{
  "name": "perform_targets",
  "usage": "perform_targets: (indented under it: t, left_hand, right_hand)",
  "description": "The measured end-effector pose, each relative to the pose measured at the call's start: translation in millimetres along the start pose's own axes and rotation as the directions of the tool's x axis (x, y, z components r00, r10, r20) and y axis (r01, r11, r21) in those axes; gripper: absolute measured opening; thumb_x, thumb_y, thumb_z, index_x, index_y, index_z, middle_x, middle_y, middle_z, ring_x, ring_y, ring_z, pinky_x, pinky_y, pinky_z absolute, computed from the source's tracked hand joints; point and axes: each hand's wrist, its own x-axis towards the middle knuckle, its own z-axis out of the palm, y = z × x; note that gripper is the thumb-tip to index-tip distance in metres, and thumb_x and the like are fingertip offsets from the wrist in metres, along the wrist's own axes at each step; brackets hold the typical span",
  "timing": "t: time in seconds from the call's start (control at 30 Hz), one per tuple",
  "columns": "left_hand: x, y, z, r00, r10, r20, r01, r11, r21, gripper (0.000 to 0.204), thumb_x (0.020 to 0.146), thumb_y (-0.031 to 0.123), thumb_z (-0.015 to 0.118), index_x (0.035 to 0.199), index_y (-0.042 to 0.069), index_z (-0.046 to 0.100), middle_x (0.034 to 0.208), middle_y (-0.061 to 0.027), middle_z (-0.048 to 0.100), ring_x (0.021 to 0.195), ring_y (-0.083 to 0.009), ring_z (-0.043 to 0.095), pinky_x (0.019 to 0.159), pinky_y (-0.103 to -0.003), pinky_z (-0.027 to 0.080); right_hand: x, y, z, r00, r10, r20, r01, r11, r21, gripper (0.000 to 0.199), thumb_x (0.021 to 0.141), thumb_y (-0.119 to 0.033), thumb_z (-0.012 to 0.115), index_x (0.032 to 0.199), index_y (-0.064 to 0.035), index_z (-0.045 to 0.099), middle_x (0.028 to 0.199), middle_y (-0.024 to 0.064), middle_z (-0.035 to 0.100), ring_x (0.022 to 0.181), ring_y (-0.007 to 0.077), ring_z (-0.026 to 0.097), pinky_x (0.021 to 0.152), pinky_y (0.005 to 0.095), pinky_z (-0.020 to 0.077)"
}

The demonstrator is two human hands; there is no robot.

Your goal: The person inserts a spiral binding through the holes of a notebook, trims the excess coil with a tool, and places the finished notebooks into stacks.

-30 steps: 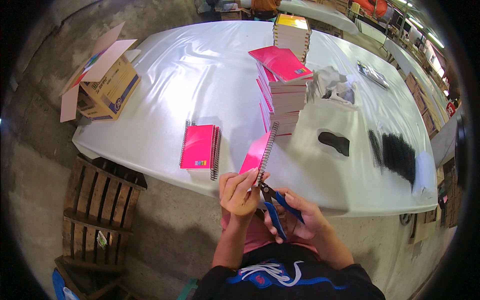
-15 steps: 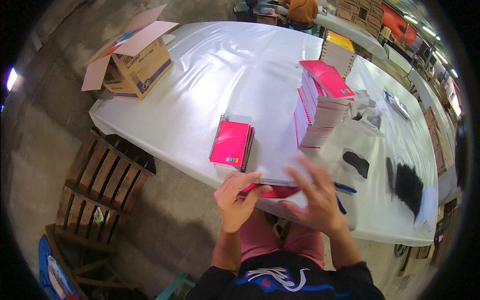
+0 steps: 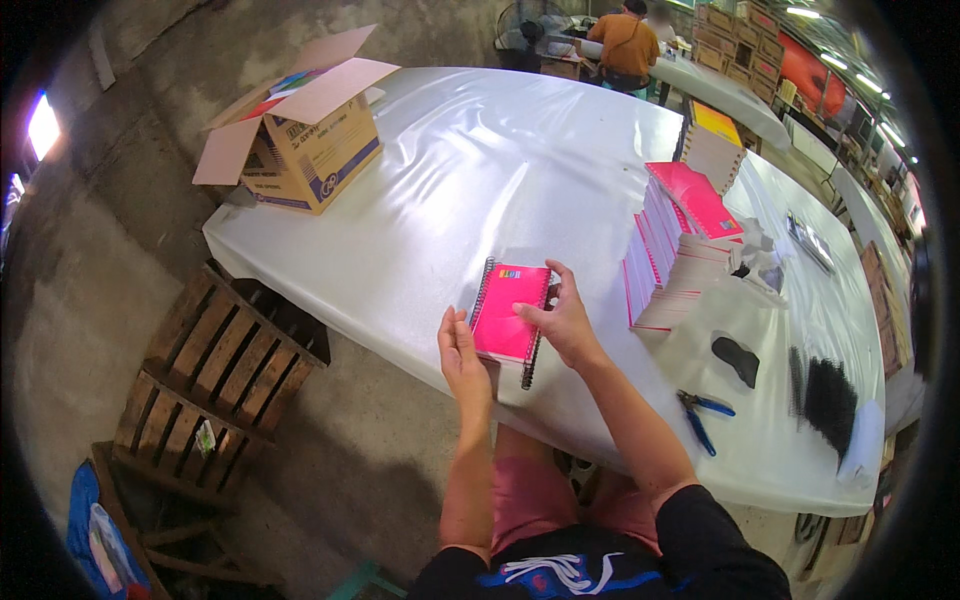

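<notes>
A small pile of pink-covered spiral notebooks lies near the table's front edge, with black coils showing along both its left and right sides. My right hand grips the pile from the right, thumb on the top cover and fingers over the far right side. Along the left side, my left hand rests its stretched fingers against the edge. To the right lie blue-handled pliers. Farther back stands a tall stack of pink-covered, unbound-looking booklets, its top one askew.
An open cardboard box with colourful items stands far left. Yellow-topped notebooks stand behind the pink stack. A dark flat piece and black coils lie right. Wooden slatted furniture is left; a person in orange sits beyond.
The notebook that was at the table edge between my hands now appears on top of the pile, its cover turned the other way. Both hands have moved forward to the pile. The view has shifted.
</notes>
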Motion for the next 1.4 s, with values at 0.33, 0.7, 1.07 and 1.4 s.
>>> perform_targets:
  t: [0.33, 0.7, 1.07, 1.4]
  left_hand:
    - [11, -23, 15, 0.997, 0.023, -0.073, -0.021, 1.0, 0.022, 0.04, 0.1, 0.026, 0.042, 0.121, -0.006, 0.053, 0.118, -0.014, 0.057, 0.106, -0.0176, 0.054, 0.092, -0.03, 0.042]
    - [15, -19, 28, 0.972, 0.079, -0.222, -0.047, 0.988, 0.15, 0.043, 0.099, 0.026, 0.04, 0.109, -0.009, 0.063, 0.102, -0.018, 0.066, 0.088, -0.0211, 0.063, 0.08, -0.032, 0.05]
    - [21, -33, 21, 0.978, 0.049, -0.202, -0.055, 0.998, -0.026, 0.046, 0.097, 0.027, 0.04, 0.127, -0.005, 0.05, 0.128, -0.0186, 0.052, 0.118, -0.0248, 0.049, 0.102, -0.037, 0.036]
    - [-41, 60, 33, 0.818, 0.462, -0.343, -0.452, 0.885, 0.115, 0.033, 0.095, 0.014, 0.045, 0.124, -0.001, 0.044, 0.125, -0.0111, 0.046, 0.12, -0.0209, 0.042, 0.106, -0.038, 0.029]
  right_hand:
    - [46, 30, -18, 0.985, -0.156, -0.076, 0.148, 0.983, -0.105, 0.068, 0.091, -0.056, 0.047, 0.127, 0.0013, 0.048, 0.128, 0.0189, 0.05, 0.117, 0.0258, 0.048, 0.102, 0.032, 0.0333]
    - [60, 48, 2, 0.979, 0.005, -0.202, 0.037, 0.979, 0.199, 0.077, 0.09, -0.065, 0.036, 0.083, 0.0032, 0.071, 0.076, 0.0129, 0.067, 0.076, 0.0197, 0.062, 0.077, 0.0295, 0.0465]
    - [47, 27, -14, 0.792, -0.536, -0.291, 0.425, 0.827, -0.367, 0.031, 0.088, -0.031, 0.056, 0.105, -0.0069, 0.067, 0.105, 0.0157, 0.061, 0.098, 0.0284, 0.057, 0.086, 0.0341, 0.0432]
    - [-3, -170, -203, 0.763, -0.478, -0.435, -0.218, 0.443, -0.87, 0.06, 0.072, -0.056, 0.069, 0.103, -0.0048, 0.063, 0.099, 0.0153, 0.063, 0.093, 0.0311, 0.06, 0.079, 0.0442, 0.0458]
